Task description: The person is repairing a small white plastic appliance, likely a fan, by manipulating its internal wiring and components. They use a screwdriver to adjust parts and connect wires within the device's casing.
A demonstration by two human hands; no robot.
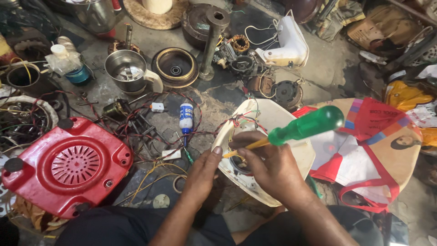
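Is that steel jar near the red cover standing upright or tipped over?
Upright: the steel jar stands on its base, mouth open upward, blade visible inside.
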